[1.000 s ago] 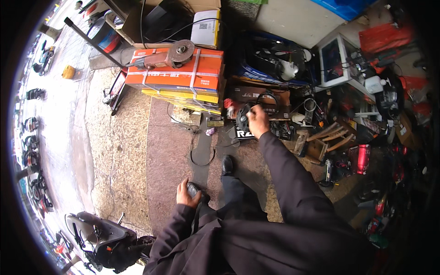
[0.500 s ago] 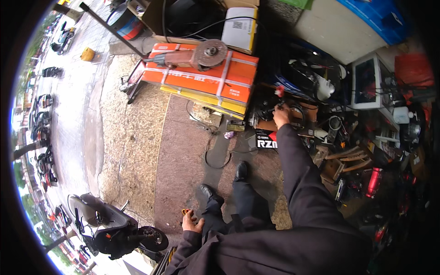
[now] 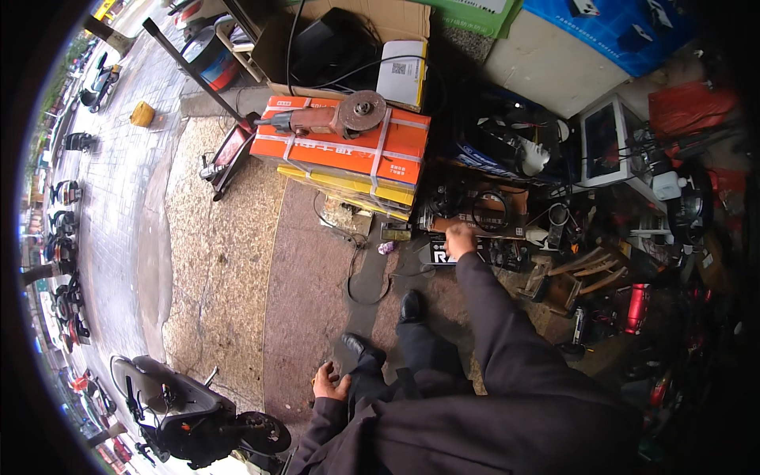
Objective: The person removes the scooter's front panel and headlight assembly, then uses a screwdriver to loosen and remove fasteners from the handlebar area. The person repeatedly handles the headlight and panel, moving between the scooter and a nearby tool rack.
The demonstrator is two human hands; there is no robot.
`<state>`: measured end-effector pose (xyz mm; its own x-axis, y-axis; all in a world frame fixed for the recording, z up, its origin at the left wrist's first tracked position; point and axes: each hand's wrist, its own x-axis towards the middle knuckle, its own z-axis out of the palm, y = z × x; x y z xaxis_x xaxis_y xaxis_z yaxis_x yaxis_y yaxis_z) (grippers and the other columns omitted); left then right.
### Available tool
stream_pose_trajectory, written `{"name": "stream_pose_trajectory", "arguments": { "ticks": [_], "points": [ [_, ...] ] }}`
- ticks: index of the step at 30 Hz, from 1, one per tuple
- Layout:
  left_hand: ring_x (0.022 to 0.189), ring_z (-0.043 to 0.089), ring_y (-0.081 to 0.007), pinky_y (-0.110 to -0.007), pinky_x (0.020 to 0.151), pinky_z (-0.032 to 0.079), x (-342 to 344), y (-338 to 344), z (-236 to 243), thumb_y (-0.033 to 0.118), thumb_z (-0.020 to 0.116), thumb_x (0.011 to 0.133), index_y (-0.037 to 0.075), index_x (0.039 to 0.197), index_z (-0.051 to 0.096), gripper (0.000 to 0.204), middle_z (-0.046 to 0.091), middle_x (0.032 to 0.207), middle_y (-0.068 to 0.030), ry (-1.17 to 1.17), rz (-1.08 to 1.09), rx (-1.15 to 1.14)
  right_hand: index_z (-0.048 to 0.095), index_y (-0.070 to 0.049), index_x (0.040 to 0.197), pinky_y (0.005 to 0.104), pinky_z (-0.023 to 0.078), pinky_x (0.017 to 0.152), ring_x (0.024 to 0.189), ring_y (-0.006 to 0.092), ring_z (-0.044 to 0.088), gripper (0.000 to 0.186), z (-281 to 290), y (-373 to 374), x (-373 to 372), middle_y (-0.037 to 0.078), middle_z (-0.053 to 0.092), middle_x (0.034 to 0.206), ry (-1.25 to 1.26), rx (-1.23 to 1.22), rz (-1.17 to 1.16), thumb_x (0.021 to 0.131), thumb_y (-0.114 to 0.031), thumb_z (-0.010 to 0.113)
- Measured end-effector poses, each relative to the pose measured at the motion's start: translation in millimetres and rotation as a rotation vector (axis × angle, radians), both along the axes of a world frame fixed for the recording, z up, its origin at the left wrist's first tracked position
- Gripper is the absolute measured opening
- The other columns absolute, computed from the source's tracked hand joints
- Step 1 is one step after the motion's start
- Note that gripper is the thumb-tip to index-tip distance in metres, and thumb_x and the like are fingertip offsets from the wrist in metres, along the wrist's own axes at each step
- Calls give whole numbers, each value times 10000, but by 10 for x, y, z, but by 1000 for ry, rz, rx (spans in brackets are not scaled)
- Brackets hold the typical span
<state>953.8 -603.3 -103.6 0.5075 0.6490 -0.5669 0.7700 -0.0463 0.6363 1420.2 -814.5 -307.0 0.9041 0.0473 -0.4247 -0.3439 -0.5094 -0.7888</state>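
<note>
My right hand (image 3: 461, 240) is over the black-and-white printed box (image 3: 440, 253), by the front of an open brown carton (image 3: 514, 225). Its fingers are curled, and what they hold, if anything, is hidden. A black ring of cable or hose (image 3: 490, 210) lies on the carton, with a dark round part (image 3: 446, 201) to its left. Low beside my left leg, my left hand (image 3: 331, 383) has bent fingers and its thumb apart. Only a trace of orange shows at its fingers, too little to name.
An angle grinder (image 3: 317, 120) lies on stacked orange and yellow boxes (image 3: 348, 157). A wooden stool (image 3: 582, 281), a red cylinder (image 3: 637, 309) and a white-framed panel (image 3: 606, 142) crowd the right. A loose cable (image 3: 368, 301) lies near my shoes; a scooter (image 3: 198, 412) stands lower left.
My right hand has drawn back toward me and left, from the carton's contents to its front edge. The red thing beyond it no longer shows. The orange thing at my left hand shows less.
</note>
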Motion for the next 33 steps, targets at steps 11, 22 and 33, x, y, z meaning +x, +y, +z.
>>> {"name": "stream_pose_trajectory", "arguments": {
  "ticks": [11,22,33],
  "points": [
    [947,704,-284,-364,808,566,-11,375,362,172,777,764,-23,1230,562,549,670,1132,-206,-205,-71,17,726,-63,917,421,534,881,972,334,687,263,1006,-327,-2259,167,726,969,407,-322,336,806,-300,756],
    [907,682,-170,-308,811,559,-650,1227,1235,60,729,845,-29,1154,609,343,709,1001,-114,-615,234,38,672,34,1019,343,553,615,618,188,682,271,1548,135,-3054,106,703,788,380,-265,446,888,-202,697],
    [1065,597,-310,-423,948,471,-1163,1655,5134,448,660,888,-120,1285,502,711,580,1216,-238,-1279,-358,1262,692,8,1035,347,566,660,653,191,711,312,1642,962,-2647,104,722,793,117,-380,976,872,-258,684]
  ]
}}
